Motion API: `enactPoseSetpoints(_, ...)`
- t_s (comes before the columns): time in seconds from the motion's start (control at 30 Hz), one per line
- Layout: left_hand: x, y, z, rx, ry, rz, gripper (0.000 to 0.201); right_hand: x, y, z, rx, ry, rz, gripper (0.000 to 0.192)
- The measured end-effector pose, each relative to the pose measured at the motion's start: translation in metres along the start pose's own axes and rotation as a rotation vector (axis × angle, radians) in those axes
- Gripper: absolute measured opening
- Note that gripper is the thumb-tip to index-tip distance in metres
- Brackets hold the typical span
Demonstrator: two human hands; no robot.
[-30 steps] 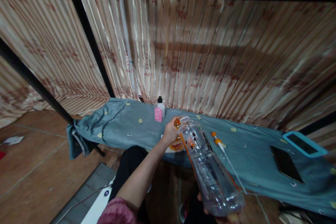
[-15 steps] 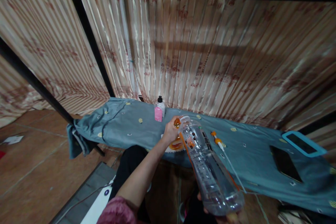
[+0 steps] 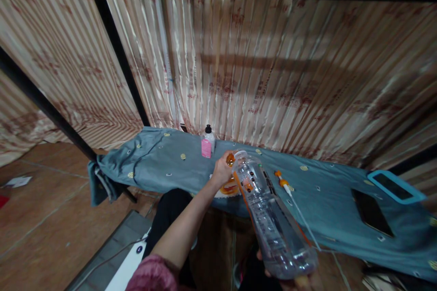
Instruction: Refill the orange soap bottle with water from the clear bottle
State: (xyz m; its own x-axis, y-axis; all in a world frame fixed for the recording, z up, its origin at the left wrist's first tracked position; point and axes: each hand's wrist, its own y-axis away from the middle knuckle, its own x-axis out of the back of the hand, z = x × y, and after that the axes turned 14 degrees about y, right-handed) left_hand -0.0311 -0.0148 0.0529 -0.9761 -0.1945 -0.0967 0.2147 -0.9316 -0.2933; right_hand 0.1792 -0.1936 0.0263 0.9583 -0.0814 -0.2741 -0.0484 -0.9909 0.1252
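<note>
A large clear plastic bottle (image 3: 273, 218) with orange and black print lies tilted in front of me, its mouth pointing away and its base close to me. My right hand (image 3: 290, 281) grips it near the base from beneath, mostly hidden by the bottle. At the bottle's mouth, my left hand (image 3: 223, 167) is closed around a shiny amber see-through object (image 3: 231, 159); its exact kind I cannot make out. Just below that hand, orange-brown curved shapes (image 3: 229, 187) show over a white scallop-edged mat (image 3: 235, 195), partly covered by my hand and the bottle.
On the blue-green cloth (image 3: 191, 170) stands a pink-labelled bottle (image 3: 206, 145) with a black cap. To the right lie an orange-and-white cable end (image 3: 282, 183), a dark phone (image 3: 372, 213) and a light-blue framed tablet (image 3: 394, 187). Dark posts (image 3: 119, 59) and a striped curtain (image 3: 252, 77) surround it.
</note>
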Motion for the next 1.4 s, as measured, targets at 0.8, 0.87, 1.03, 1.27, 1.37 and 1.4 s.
enactPoseSetpoints(0.8, 0.0001, 0.0001, 0.0012, -0.001, -0.018, -0.001, 0.032, -0.0059, 0.0027, -0.0073, 0.022, -0.016, -0.016, 0.06)
enactPoseSetpoints(0.87, -0.0002, 0.0001, 0.0007, -0.001, -0.017, 0.007, 0.032, -0.0064, 0.0029, -0.0077, 0.037, -0.03, -0.023, 0.056)
enactPoseSetpoints(1.03, -0.001, -0.0002, -0.0018, -0.011, 0.0, 0.017, 0.033, -0.0065, 0.004, -0.0076, 0.063, -0.05, -0.045, 0.062)
enactPoseSetpoints(1.27, -0.0009, 0.0009, 0.0003, -0.021, 0.016, 0.011, 0.032, -0.0042, 0.0016, -0.0033, 0.102, -0.06, -0.058, 0.057)
enactPoseSetpoints(1.37, -0.001, 0.0008, 0.0007, -0.019, 0.024, 0.026, 0.032, -0.0058, 0.0015, -0.0045, 0.095, -0.026, -0.029, 0.061)
enactPoseSetpoints(1.4, -0.001, 0.0006, 0.0002, -0.017, 0.03, 0.026, 0.033, -0.0069, 0.0021, -0.0059, 0.074, -0.014, -0.015, 0.06)
